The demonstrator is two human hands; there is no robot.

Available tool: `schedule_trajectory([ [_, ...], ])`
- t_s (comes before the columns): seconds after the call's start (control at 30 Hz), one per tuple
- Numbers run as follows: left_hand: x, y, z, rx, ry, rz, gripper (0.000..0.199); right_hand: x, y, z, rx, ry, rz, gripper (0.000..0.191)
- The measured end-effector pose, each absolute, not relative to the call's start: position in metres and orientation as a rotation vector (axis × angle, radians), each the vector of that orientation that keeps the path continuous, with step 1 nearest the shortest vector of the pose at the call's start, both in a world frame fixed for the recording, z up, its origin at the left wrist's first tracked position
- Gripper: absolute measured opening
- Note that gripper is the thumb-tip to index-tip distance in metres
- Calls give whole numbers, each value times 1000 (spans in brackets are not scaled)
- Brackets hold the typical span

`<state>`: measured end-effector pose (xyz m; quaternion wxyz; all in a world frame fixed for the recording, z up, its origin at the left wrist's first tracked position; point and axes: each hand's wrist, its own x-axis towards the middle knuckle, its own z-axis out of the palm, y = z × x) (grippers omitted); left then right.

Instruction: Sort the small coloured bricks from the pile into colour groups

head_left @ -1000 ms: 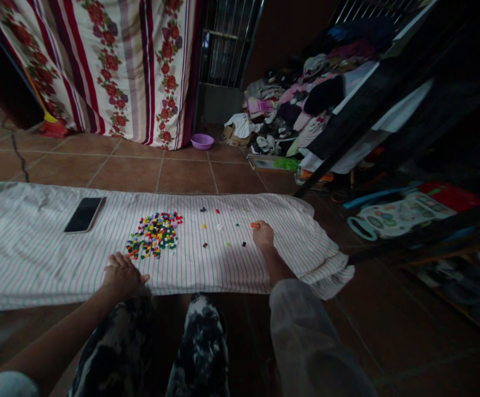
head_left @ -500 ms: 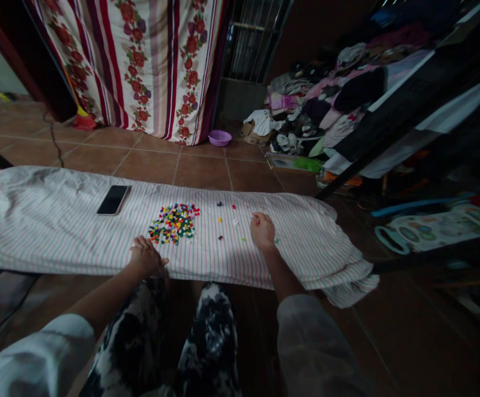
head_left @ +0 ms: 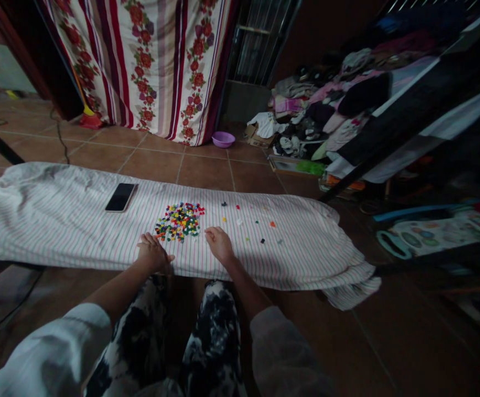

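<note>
Left hand (head_left: 152, 252) lies loosely spread; right hand (head_left: 220, 243) curls beside coloured pieces (head_left: 180, 221), grip contents unclear

Dark-screened phone (head_left: 120, 198) lay flat on the striped cloth (head_left: 58, 220). Beyond, a purple basin (head_left: 224, 140) sat on the tiled floor (head_left: 206, 169) beside the floral curtain (head_left: 165, 66). Heaped clothes (head_left: 320, 110) lay right; farther right, dimly lit, a pale panel (head_left: 425, 238), possibly a toy.
</note>
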<state>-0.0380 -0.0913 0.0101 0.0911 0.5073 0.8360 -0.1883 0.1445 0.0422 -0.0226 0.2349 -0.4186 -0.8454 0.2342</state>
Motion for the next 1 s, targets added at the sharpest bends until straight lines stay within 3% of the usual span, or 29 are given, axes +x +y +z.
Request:
schedule_trajectory([
  [1.0,-37,-96,12,1598,2507,-567,90,137,11,-32,-1121,-2358,585,20],
])
